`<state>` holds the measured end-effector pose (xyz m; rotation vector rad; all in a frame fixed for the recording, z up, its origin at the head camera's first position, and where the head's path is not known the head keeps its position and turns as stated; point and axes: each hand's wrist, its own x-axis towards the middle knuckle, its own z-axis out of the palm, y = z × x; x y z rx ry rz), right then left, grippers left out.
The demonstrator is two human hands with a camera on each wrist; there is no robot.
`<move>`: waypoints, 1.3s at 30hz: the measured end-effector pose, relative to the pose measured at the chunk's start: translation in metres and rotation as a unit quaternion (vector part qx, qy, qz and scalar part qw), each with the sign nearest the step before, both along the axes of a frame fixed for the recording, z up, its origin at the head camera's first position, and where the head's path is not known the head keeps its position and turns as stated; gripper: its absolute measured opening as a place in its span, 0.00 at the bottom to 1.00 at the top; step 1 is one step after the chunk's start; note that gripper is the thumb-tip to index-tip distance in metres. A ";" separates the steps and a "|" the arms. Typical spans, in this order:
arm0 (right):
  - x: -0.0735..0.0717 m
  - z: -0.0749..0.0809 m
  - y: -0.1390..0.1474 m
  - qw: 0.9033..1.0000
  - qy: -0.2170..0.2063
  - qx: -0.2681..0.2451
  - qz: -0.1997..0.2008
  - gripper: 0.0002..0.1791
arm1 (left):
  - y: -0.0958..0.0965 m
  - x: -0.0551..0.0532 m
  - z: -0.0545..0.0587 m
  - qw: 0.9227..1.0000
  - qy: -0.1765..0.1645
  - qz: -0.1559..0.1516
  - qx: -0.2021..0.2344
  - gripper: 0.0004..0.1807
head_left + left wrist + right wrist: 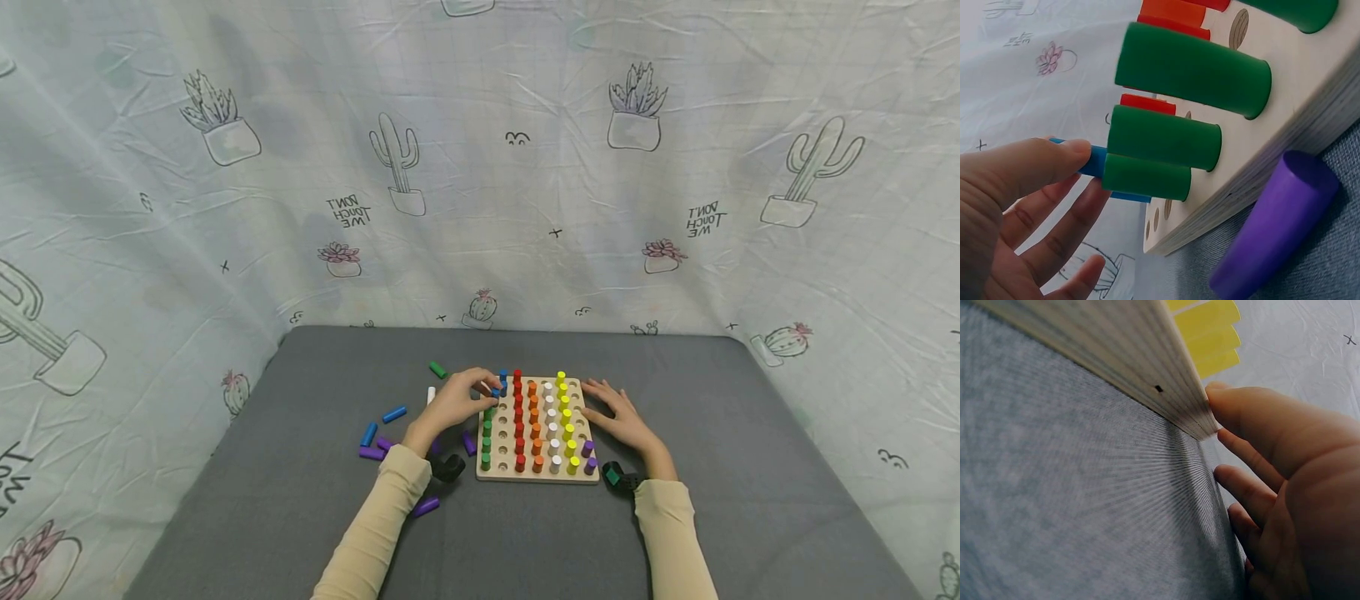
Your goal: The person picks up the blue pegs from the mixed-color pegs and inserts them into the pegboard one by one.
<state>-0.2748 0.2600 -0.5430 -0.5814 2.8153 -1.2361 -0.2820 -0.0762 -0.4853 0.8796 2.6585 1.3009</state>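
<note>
Thumb and fingers of my left hand (457, 400) pinch a blue peg (1092, 164) over the far left corner of a wooden pegboard (517, 478). In the left wrist view, green pegs (1191, 69) stand upright in front of the pinched one and partly hide it. Columns of red pegs (519, 415), orange, white and yellow pegs (567, 415) fill much of the board, with two purple pegs at the near right corner. My right hand (622, 421) rests at the board's right edge, fingers spread and thumb touching the rim, holding nothing.
Loose purple pegs (426, 507) lie on the grey table (525, 542) left of the board. Farther left are two blue pegs (394, 413). A green peg (437, 369) and a white peg (431, 394) lie near my left hand. A printed curtain (480, 192) hangs behind.
</note>
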 end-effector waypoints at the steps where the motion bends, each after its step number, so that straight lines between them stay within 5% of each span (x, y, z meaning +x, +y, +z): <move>1: 0.000 0.000 0.000 1.000 0.001 -0.002 0.000 0.32 | 0.001 0.000 -0.001 1.000 -0.002 0.000 0.000 0.12; 19: 0.001 0.002 0.001 1.000 -0.015 -0.005 0.005 0.32 | 0.011 -0.006 -0.010 1.000 -0.025 -0.015 -0.001 0.12; 39: -0.002 0.002 0.003 1.000 -0.018 -0.009 0.007 0.32 | 0.023 -0.005 -0.003 0.998 -0.038 0.029 -0.030 0.10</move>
